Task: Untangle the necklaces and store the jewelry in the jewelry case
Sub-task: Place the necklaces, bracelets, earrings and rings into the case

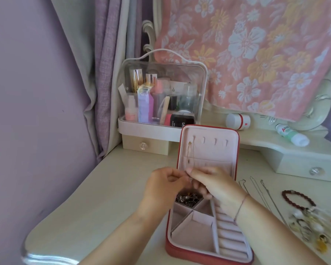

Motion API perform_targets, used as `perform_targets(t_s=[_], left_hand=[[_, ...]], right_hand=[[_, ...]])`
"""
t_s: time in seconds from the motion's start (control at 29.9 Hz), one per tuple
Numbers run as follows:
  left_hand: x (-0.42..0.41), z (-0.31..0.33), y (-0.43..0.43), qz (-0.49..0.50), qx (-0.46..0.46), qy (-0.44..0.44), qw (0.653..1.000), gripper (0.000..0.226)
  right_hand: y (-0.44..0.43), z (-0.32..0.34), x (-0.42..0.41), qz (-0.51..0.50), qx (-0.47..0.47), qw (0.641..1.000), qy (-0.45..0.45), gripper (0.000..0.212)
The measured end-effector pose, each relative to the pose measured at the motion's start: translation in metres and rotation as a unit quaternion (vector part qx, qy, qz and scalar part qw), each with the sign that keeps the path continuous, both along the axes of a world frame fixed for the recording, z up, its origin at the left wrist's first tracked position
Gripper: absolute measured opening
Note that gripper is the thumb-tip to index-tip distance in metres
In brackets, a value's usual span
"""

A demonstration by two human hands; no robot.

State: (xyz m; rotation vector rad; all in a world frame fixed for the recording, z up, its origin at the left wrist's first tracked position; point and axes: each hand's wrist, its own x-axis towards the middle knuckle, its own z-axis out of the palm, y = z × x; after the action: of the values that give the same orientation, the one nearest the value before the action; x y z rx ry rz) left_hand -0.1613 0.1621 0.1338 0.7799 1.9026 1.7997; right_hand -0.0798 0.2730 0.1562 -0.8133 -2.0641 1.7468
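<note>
- While the red jewelry case point(172, 251) lies open near the front edge of the dressing table point(113, 188), its pink-lined lid point(214, 150) stands upright toward the back.
- A thin gold necklace point(189, 152) hangs from the leftmost hook in the lid and runs down to the hands.
- The left hand point(164, 186) and the right hand point(216, 184) meet in front of the lid's lower pocket. On each, the thumb and curled fingers pinch the necklace's lower end.
- A dark beaded piece point(187, 198) fills the case's back-left compartment, just beneath the hands.
- Thin chains point(260, 192) lie stretched out on the surface just right of the case.
- A dark red bead bracelet point(284, 197) lies beyond the chains, toward the right edge.
- A cluster of rings point(310, 230) and other small pieces sits near the front right corner.
- A clear cosmetics organizer point(161, 88) stands on the raised shelf at the back left.
- A white bottle point(237, 121) and a green-and-white tube point(292, 134) lie on their sides along that shelf.
- A floral towel point(246, 54) hangs behind them.
</note>
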Motion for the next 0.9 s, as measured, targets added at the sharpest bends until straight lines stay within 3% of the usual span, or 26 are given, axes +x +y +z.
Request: perform_targets(t_s=[0.23,0.43,0.53,0.67,0.9], left_hand=[[0.017,-0.003,-0.010,-0.013,-0.025,0.032,0.999,0.006],[-0.002,0.002,0.005,0.052,-0.085,0.251,0.963,0.023],[-0.016,0.005,0.021,0.036,-0.142,0.338,0.930,0.036],[-0.024,0.010,0.036,0.043,-0.236,0.421,0.875,0.039],[-0.029,0.014,0.052,0.072,-0.283,0.461,0.838,0.016]], right_hand=[[-0.012,-0.001,0.014,-0.008,-0.060,0.998,0.027,0.015],[-0.020,0.003,0.041,-0.040,0.193,0.980,0.004,0.018],[-0.020,0.002,0.049,-0.033,0.248,0.968,-0.016,0.019],[-0.017,0.006,0.055,-0.029,0.228,0.973,-0.021,0.024],[-0.001,0.041,0.040,-0.062,0.150,0.978,0.134,0.017]])
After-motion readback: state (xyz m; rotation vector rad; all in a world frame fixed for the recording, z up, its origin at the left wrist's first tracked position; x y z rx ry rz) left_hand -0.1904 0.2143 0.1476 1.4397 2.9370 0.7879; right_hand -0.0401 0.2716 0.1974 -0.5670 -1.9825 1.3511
